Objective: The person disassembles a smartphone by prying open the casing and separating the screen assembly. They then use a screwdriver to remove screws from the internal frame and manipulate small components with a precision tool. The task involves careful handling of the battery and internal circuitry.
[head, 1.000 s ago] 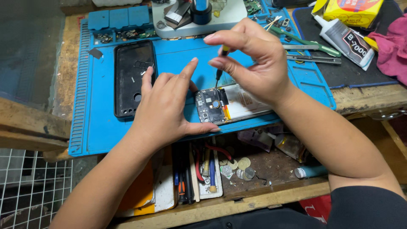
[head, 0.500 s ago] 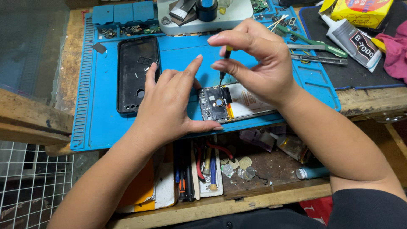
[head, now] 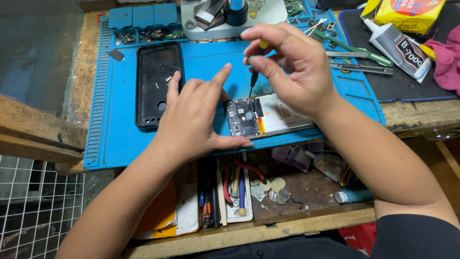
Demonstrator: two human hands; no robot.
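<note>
Opened phone (head: 268, 117) lies flat on the blue mat (head: 115, 144), back off, board and battery exposed. Left hand (head: 194, 120) spread open, thumb and fingers bracing its near end. Right hand (head: 287, 67) pinched shut on a small screwdriver (head: 254, 81), tip on the board. Phone looks light, stiff, fragile; hold by the edges. Black back cover (head: 158, 84) just left; glue tube (head: 395, 43), tweezers (head: 359, 67) well apart, nothing blocking.

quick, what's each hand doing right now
Left hand: open, fingers spread, thumb steadying the opened phone on the blue mat.
Right hand: closed on a small screwdriver, tip down on the phone.
</note>
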